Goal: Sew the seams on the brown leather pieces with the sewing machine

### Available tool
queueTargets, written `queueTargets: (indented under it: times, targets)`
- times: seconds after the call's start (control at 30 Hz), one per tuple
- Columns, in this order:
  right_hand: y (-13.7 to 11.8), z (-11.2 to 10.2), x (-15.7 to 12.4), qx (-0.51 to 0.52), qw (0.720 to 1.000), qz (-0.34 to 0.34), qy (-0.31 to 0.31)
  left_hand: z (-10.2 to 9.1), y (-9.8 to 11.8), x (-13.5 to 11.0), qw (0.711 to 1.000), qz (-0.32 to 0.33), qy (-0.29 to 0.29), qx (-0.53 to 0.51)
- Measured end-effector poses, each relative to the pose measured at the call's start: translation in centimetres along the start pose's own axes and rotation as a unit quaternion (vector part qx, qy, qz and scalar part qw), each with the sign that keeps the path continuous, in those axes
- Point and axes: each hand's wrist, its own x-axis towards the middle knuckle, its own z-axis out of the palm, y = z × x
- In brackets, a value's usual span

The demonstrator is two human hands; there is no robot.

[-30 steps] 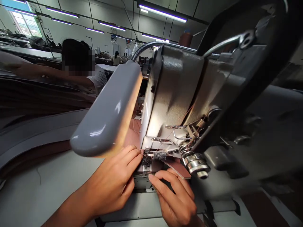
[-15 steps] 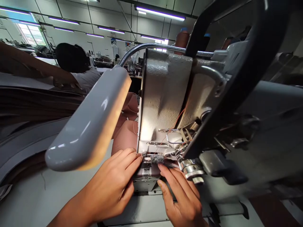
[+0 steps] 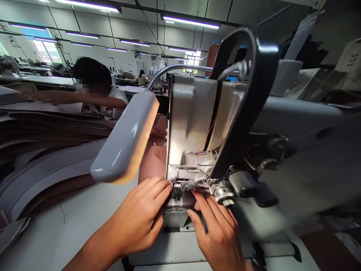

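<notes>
My left hand (image 3: 146, 209) is closed on a pinkish-brown leather-like piece (image 3: 186, 200), its fingertips pressed down left of the presser foot (image 3: 177, 192). To the right, my right hand (image 3: 218, 222) grips the same piece's edge with its fingertips; the thumb hangs lower, apart from the index finger. The piece lies over the raised bed of a sewing machine (image 3: 190, 120), under the needle area. A fuzzy grey pad (image 3: 187, 186) sits just above it. More pinkish-brown material (image 3: 153, 163) bulges behind the machine head. The needle tip cannot be made out.
A grey lamp (image 3: 126, 139) on a bendable metal neck hangs at the left. A black curved bar (image 3: 254, 94) rises before the machine. Stacked brown and grey panels (image 3: 56, 165) lie on the left, where a co-worker (image 3: 118, 99) reaches across. Thread spools (image 3: 213, 52) stand behind.
The view has shifted, so the lamp and black bar appear smaller and farther away. Both hands keep their places at the presser foot. The co-worker's head and arm show lower.
</notes>
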Motion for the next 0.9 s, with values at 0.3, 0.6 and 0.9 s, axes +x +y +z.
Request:
queueTargets:
  times: [0.3,0.6,0.9]
  targets:
    - [-0.2,-0.3,0.4,-0.034,0.999,-0.014,-0.009,0.8,1.1,-1.4,1.0,-0.01,-0.012,0.023]
    - [0.7,-0.4,0.6,-0.075,0.993,-0.087,-0.014,1.5,2.4,-1.7,0.996,-0.07,-0.05,-0.024]
    - [6.4,2.8,-0.2,-0.054,0.978,-0.17,-0.11,2.3,0.7,-0.4,0.989,-0.107,-0.101,-0.029]
